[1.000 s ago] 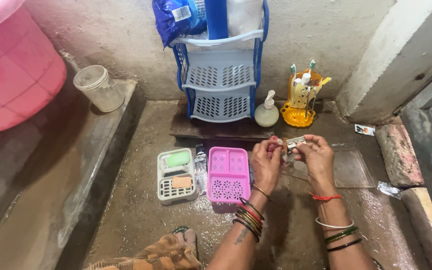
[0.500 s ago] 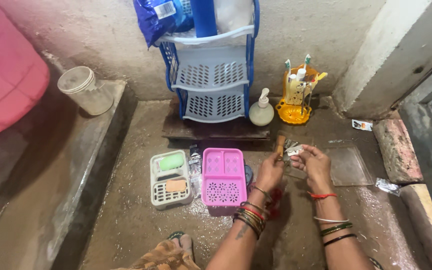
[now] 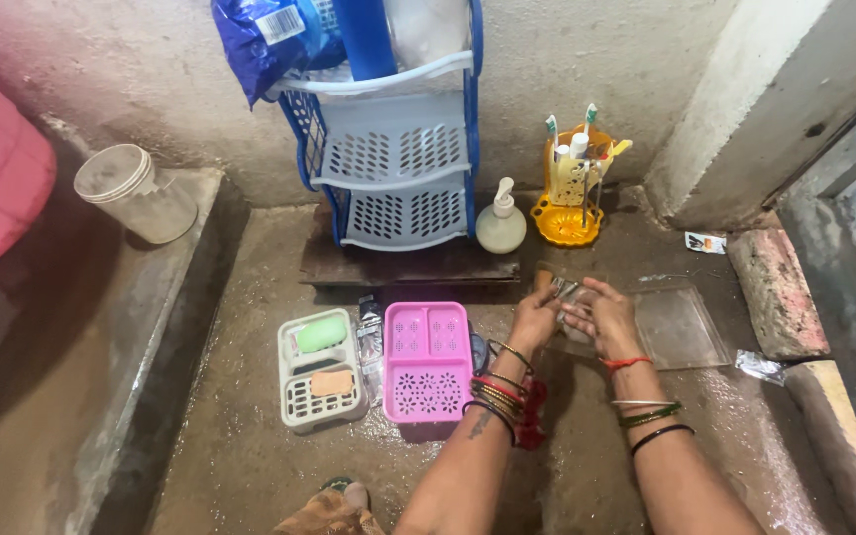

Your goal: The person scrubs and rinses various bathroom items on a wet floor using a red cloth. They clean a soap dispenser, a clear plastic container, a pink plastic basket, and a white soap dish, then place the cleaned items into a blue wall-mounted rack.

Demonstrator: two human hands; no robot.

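Both hands meet over a small shiny piece on the wet washing floor.

I see my left hand (image 3: 535,319) and right hand (image 3: 601,315) drawn together low over the damp concrete, fingers pinched from both sides on a small silvery object (image 3: 565,289); what it is I cannot tell at this size. It sits between the fingertips, just above the near edge of the clear plastic tray (image 3: 681,327), likely so drips fall on the floor. Both forearms reach forward, wrists bent down, bangles bunched at the wrists. To the left lie the pink soap tray (image 3: 426,362) and the pale soap dish (image 3: 321,369) with two bars, side by side; behind stand the blue rack (image 3: 398,168), a pump bottle (image 3: 500,224) and a yellow toothbrush holder (image 3: 572,188).
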